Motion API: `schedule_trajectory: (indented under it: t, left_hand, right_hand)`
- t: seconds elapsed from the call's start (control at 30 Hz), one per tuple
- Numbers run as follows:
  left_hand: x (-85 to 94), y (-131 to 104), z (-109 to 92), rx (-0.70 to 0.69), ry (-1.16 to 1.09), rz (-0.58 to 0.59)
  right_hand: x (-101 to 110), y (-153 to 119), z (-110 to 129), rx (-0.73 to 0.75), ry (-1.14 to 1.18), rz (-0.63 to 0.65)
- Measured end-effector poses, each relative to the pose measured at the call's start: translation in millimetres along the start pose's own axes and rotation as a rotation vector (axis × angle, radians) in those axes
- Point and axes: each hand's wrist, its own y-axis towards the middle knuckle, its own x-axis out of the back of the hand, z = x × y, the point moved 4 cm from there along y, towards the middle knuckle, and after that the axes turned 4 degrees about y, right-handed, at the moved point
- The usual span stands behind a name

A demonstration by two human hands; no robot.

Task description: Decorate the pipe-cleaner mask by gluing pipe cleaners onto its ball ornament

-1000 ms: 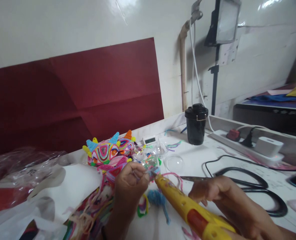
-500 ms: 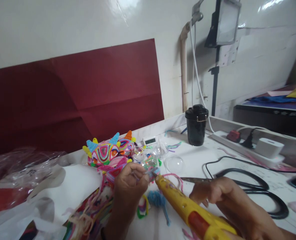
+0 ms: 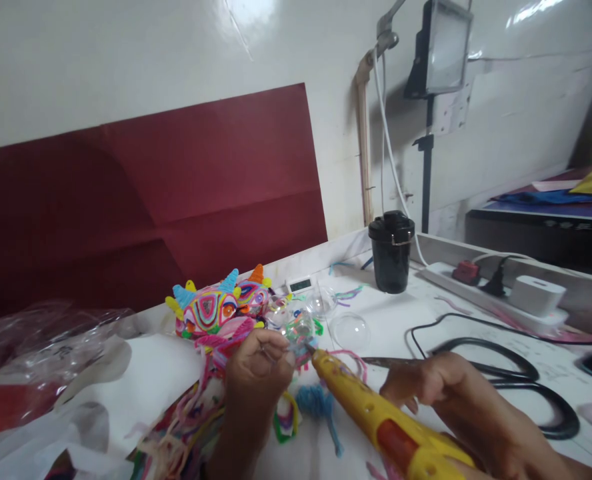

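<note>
My right hand (image 3: 456, 393) is wrapped round a yellow hot glue gun (image 3: 371, 407), its nozzle pointing up and left. In my left hand (image 3: 259, 373), thumb and fingers pinch a small clear plastic piece (image 3: 299, 348), its exact shape blurred. The glue gun's tip is right at that clear piece; whether they touch I cannot tell. Just beyond lie clear plastic domes (image 3: 351, 332) and colourful yarn-covered animal heads (image 3: 209, 310) with blue and yellow horns. Below my hands are a blue yarn bundle (image 3: 316, 401) and a small multicoloured loop piece (image 3: 286, 420).
Large black-handled scissors (image 3: 516, 367) lie under and beyond my right hand. A black lidded cup (image 3: 392, 257), a white power strip (image 3: 496, 293) and a small digital display (image 3: 300, 285) stand toward the back. Paper and clear plastic wrap (image 3: 76, 340) cover the left side.
Both hands keep nearly the same pose, with the clear piece still at the glue gun's tip. The view has shifted slightly.
</note>
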Motion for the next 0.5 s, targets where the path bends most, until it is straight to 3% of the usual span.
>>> schedule_trajectory:
  t: [0.3, 0.5]
  left_hand:
    - [0.3, -1.1, -7.3, -0.016, 0.017, -0.036]
    - [0.8, -2.8, -10.3, -0.006, -0.028, -0.035]
  right_hand:
    - [1.0, 1.9, 3.7, -0.011, -0.002, 0.008]
    - [0.2, 5.1, 5.4, 0.058, -0.003, -0.001]
